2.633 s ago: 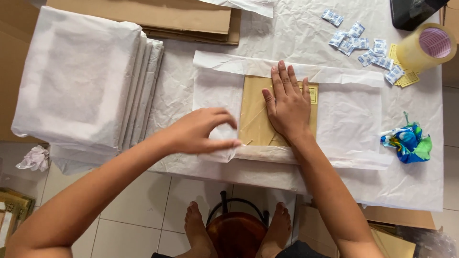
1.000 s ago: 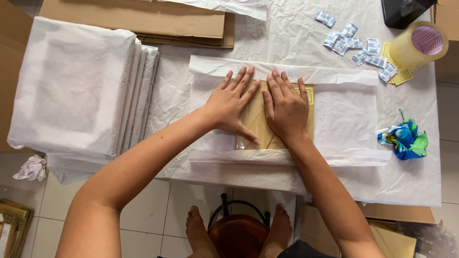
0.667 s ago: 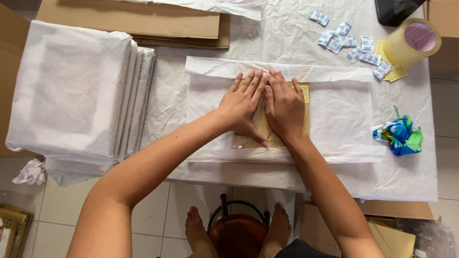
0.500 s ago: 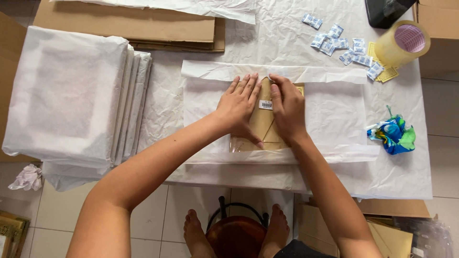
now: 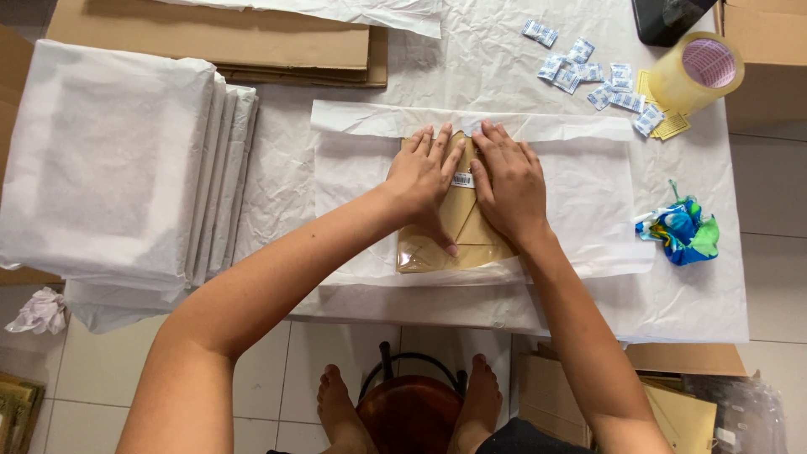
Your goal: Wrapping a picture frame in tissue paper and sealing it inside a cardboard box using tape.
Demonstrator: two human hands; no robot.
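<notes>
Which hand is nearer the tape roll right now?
Right hand: it lies flat on the brown packet, below-left of the tape roll. Left hand lies farther left.

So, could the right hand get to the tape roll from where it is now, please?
Probably yes: the right hand lies flat on the brown packet, holding nothing, and only small sachets lie flat between it and the tape roll.

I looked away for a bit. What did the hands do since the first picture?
The left hand let go of the paper's near edge and moved up onto the brown packet, landing flat beside the right hand. Both hands now press it, fingers apart. The right hand stayed on the packet. The white paper, tape roll and sachets stayed put.
</notes>
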